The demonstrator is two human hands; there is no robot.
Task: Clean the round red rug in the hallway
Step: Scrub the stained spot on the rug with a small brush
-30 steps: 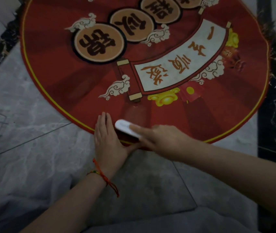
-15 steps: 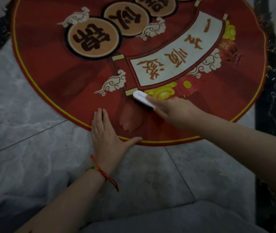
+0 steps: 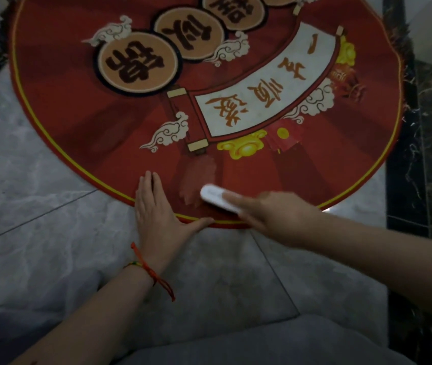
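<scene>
2 hands | rug: upside-down Chinese characters | white brush gripped

Two bare hands low over the rug's near edge

The left hand lay flat, palm down, fingers straight and together, thumb spread out to the right along the rug border; fingertips rested on the rug, the heel on the floor. A red cord bracelet circled its wrist, forearm running down to the lower left. The right hand, blurred, gripped a white brush pressed to the rug just right of the left thumb, its forearm stretching to the right edge.
</scene>
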